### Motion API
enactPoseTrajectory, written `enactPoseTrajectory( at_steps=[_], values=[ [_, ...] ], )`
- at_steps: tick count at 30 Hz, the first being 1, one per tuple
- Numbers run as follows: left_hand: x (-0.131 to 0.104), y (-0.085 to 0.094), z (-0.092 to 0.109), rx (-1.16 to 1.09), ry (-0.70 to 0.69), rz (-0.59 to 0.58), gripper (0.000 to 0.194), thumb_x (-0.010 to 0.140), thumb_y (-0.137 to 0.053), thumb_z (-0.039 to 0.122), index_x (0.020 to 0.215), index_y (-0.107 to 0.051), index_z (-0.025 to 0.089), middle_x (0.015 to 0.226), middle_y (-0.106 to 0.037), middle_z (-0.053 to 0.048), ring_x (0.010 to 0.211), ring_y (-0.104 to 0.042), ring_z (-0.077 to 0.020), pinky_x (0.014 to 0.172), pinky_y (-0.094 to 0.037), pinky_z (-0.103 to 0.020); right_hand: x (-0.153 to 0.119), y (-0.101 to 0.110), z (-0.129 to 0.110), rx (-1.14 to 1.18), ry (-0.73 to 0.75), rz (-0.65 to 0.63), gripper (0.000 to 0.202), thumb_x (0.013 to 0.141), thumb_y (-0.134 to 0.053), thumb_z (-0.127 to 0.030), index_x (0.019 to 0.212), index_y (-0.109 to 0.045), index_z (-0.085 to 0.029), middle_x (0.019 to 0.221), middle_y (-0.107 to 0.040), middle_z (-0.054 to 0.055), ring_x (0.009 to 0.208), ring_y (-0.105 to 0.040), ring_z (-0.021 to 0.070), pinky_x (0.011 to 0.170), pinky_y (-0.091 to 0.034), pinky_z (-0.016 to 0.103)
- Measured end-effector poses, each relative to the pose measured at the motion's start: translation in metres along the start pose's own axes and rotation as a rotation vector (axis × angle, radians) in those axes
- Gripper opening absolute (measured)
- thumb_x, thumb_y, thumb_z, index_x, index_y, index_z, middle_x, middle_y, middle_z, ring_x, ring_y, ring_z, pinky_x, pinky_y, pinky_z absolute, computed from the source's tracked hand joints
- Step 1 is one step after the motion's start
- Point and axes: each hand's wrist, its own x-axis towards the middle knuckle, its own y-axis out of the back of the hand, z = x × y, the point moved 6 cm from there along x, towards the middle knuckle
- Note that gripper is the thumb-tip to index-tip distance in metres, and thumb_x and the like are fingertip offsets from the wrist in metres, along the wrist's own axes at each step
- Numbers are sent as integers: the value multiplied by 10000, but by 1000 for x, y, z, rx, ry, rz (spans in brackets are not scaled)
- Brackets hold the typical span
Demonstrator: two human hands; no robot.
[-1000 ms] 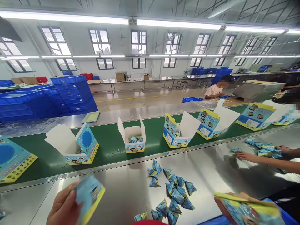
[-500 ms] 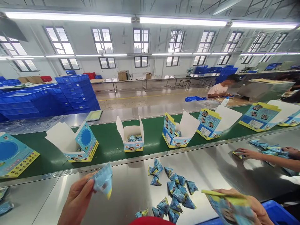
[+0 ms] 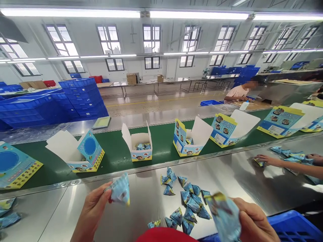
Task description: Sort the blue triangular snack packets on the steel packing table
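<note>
My left hand pinches a small blue snack packet above the steel table. My right hand grips a larger blue and yellow packet, blurred by motion, at the bottom right. Between my hands lies a pile of small blue triangular packets. Beyond it, on the green conveyor belt, stand open printed cartons; the nearest one holds several packets, another is to its right and one to its left.
A co-worker's hand reaches over more packets at the right. Another person sits behind the belt. Stacked blue crates stand at the back left. A blue bin sits at my lower right. Loose packets lie far left.
My left hand rose and moved right with its packet, toward the belt. My right hand came into view, bringing its larger packet leftward. The cartons drifted slightly left on the belt.
</note>
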Motion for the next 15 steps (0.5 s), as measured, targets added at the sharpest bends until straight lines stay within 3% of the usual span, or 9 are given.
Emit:
enactPoseTrajectory(
  at_steps=[3,6,8,12,15],
  values=[
    [0,-22,-3,28,-7,-31,544,764,-829,772,744,-828,228,758,-780,-62,733,-690,-232,662,-575,-315,8,1,8,9,-73,18,349,777,-910,-644,837,-849,-306,932,-826,70,776,-726,260,691,-645,352],
    [-5,-64,1,163,-41,-265,595,896,-707,753,627,-712,222,640,-629,-18,653,-581,-180,647,-473,-293,19,-13,16,-133,-72,-211,451,809,-873,-668,720,-809,-231,725,-710,61,636,-588,197,579,-541,296],
    [-11,-92,1,137,-15,-394,632,940,-623,770,635,-687,220,662,-610,-14,654,-553,-173,661,-448,-299,24,-19,24,-73,-82,-271,552,850,-802,-727,660,-750,-211,645,-595,31,597,-503,167,542,-472,278],
    [-23,-141,-9,229,6,-521,651,966,-545,778,618,-564,228,673,-544,-1,677,-488,-176,685,-392,-320,26,-37,34,18,-103,-358,640,918,-707,-764,617,-626,-205,630,-439,-15,600,-376,136,538,-366,259],
    [-33,-173,-20,265,26,-647,622,993,-476,761,663,-508,235,695,-506,10,713,-471,-178,703,-362,-317,26,-61,35,-14,-52,-510,580,978,-675,-705,678,-625,-211,714,-489,1,680,-433,159,617,-390,281]
  ],
)
